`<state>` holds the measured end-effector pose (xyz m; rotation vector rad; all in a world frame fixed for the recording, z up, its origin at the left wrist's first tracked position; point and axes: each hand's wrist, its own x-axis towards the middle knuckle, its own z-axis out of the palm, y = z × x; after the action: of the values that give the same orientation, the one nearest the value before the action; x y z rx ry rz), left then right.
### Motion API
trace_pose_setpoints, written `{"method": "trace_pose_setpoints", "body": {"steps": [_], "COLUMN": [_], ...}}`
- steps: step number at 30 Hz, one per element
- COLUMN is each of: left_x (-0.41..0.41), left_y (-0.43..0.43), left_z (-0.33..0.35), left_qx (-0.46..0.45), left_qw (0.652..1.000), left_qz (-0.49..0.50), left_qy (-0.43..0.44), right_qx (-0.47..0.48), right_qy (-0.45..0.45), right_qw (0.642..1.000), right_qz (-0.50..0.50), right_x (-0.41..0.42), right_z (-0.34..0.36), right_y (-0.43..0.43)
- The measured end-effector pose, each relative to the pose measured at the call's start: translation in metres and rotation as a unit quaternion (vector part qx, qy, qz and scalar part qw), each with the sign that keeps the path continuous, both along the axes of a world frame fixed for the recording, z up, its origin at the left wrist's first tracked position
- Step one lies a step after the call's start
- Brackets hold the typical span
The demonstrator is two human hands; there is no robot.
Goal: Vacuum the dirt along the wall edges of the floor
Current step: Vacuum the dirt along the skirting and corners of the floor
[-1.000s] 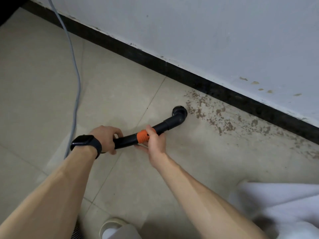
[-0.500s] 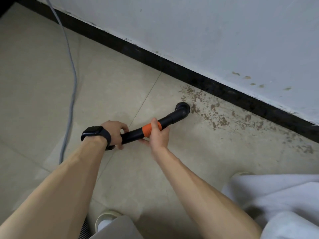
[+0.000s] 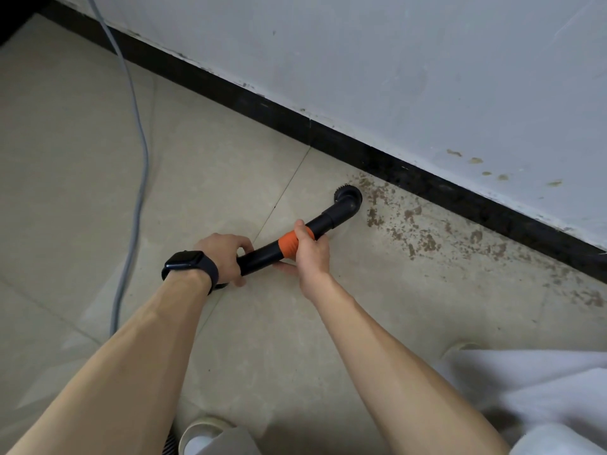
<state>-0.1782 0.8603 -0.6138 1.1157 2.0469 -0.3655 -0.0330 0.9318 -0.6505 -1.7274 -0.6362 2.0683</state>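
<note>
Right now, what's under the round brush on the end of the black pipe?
The brush head of the vacuum pipe sits on the beige floor tile, at the left edge of the brown dirt. Whatever is directly beneath it is hidden.

The left hand (image 3: 223, 257) holds the vacuum wand (image 3: 325, 221) at its near end, the right hand (image 3: 312, 254) at its middle. The brush head (image 3: 348, 197) sits left of the dirt (image 3: 423, 239), before the baseboard (image 3: 427, 180). A cable (image 3: 138, 192) lies far left.

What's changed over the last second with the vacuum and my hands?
The brush nozzle edged closer to the baseboard, at the left fringe of the dirt patch. Unchanged: left hand grips the black tube, right hand grips it at the orange band.
</note>
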Motion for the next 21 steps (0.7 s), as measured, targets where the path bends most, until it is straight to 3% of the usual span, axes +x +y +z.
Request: {"method": "trace_pose_setpoints", "body": {"steps": [21], "left_x": [-0.003], "left_y": [0.004], "left_z": [-0.017], "left_qx": [0.174], "left_qw": [0.983], "left_qz": [0.038], "left_qy": [0.038], "right_qx": [0.01], "right_qy": [0.003], "right_qw": [1.0], "right_qz": [0.006], "right_x": [-0.033], "right_z": [-0.005], "right_y": [0.057]}}
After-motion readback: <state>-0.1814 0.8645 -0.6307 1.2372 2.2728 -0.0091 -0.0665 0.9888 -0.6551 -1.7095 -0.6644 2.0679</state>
